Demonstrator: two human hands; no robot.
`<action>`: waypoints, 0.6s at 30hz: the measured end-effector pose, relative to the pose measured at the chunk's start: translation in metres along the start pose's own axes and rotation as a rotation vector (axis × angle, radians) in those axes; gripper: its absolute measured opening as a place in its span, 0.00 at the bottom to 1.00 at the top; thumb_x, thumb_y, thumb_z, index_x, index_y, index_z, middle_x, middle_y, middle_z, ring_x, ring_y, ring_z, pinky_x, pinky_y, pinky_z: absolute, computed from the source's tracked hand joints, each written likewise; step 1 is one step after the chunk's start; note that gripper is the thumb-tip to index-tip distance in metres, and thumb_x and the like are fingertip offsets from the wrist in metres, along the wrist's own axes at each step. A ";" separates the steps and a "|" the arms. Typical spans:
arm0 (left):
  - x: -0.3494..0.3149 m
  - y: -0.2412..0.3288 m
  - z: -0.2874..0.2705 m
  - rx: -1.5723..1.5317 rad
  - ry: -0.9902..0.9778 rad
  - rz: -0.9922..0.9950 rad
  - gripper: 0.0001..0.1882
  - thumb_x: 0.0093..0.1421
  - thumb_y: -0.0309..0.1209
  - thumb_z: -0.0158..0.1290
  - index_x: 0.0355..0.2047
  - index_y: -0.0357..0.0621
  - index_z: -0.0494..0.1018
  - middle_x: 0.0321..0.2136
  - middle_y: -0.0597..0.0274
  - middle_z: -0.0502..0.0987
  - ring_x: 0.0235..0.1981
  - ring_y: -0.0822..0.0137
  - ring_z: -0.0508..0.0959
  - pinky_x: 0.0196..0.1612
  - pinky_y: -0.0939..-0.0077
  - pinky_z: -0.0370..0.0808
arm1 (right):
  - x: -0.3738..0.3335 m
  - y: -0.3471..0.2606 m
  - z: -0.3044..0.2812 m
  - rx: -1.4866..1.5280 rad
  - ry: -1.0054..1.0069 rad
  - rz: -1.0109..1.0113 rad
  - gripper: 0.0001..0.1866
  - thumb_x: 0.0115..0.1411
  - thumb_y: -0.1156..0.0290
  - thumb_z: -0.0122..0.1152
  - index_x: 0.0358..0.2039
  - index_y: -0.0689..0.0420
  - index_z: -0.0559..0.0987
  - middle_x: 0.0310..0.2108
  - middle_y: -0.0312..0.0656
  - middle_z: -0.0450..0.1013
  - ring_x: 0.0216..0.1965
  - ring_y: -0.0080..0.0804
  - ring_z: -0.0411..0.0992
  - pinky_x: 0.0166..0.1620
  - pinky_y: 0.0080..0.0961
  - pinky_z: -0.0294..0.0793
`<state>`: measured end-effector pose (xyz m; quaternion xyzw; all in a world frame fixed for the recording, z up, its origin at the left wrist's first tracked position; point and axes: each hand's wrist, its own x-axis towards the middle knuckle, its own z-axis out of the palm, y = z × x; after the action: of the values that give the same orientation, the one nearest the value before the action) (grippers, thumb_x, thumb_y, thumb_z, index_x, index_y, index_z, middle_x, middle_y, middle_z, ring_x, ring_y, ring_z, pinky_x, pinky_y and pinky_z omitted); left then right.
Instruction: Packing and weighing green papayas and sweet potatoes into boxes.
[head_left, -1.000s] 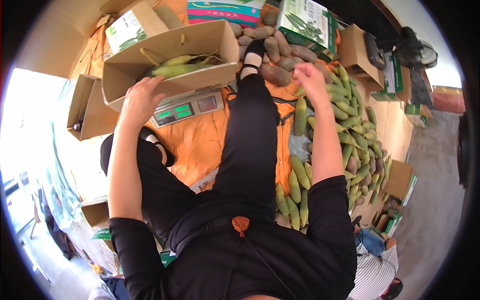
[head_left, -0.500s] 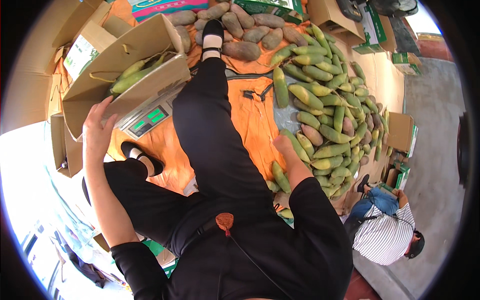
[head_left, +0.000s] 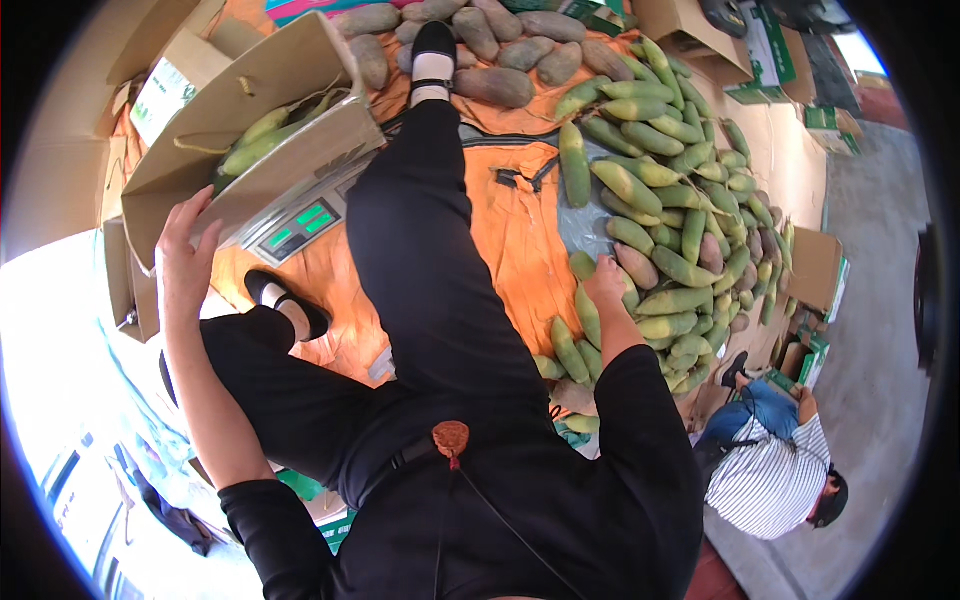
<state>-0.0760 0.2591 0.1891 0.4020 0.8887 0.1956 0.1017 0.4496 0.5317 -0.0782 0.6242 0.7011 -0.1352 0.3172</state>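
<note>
My left hand (head_left: pixel 185 240) is at the near left edge of an open cardboard box (head_left: pixel 310 165), thumb and fingers apart. Inside the box lie several green radishes (head_left: pixel 262 140). Under it sits a scale (head_left: pixel 310 215) with lit green displays. My right hand (head_left: pixel 604 286) rests at the left side of a big heap of green radishes (head_left: pixel 690 205), against the radishes there. Its fingers point down among them and are partly hidden, so I cannot see whether they grip one.
Reddish-brown roots (head_left: pixel 495 88) lie beyond my outstretched foot. An orange sheet (head_left: pixel 500 240) covers the floor. Cardboard boxes stand at the far right and beside the heap, one an open box (head_left: pixel 812 268). A person in a striped shirt (head_left: pixel 765 475) is at the lower right.
My right hand has moved right and a little up from the heap's edge onto the radishes. My left hand stays by the box, slightly lower. The view has shifted slightly.
</note>
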 end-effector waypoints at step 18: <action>-0.002 -0.007 0.000 -0.019 0.079 -0.037 0.18 0.51 0.27 0.55 0.44 0.43 0.73 0.35 0.53 0.74 0.38 0.54 0.75 0.44 0.64 0.71 | -0.017 -0.019 -0.006 -0.198 0.082 -0.241 0.33 0.40 0.63 0.71 0.48 0.42 0.67 0.48 0.38 0.64 0.54 0.40 0.62 0.49 0.42 0.69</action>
<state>-0.0793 0.2536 0.1862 0.3765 0.8974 0.2178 0.0742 0.4299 0.5182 -0.0672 0.5060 0.7933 -0.0770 0.3298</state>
